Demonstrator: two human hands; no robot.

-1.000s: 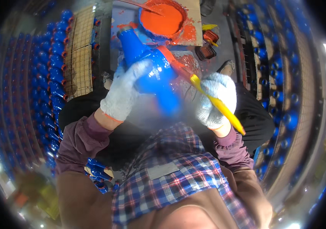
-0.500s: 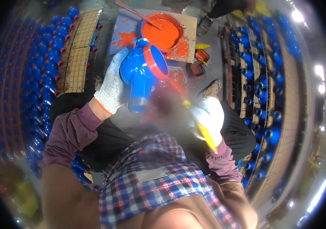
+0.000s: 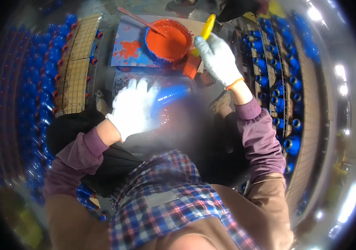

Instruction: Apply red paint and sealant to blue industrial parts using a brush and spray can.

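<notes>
My left hand (image 3: 134, 109), in a white knit glove, grips a blue pipe fitting (image 3: 173, 94) in front of my lap. Its fingers lie over the near end of the fitting, and a blurred patch hides much of the lower part. In my gloved right hand (image 3: 220, 59), raised at the right of the bucket, is a paintbrush (image 3: 207, 28) with a yellow handle. The red-coated brush head points down, close to the bucket's right side. Orange-red paint (image 3: 173, 41) fills the round bucket (image 3: 148, 45), and a stirring stick (image 3: 138, 20) leans in it.
The bucket stands on a paint-spattered board (image 3: 119, 62). Wire-mesh racks hold rows of blue fittings at left (image 3: 44, 79) and right (image 3: 276, 91). A dark red small container (image 3: 205, 79) sits below my right hand. Another person's dark-clothed leg (image 3: 232, 10) shows at the far side.
My right hand has gone up and away from me with the paintbrush, to beside the bucket. My left hand has turned the fitting over and lowered it toward me.
</notes>
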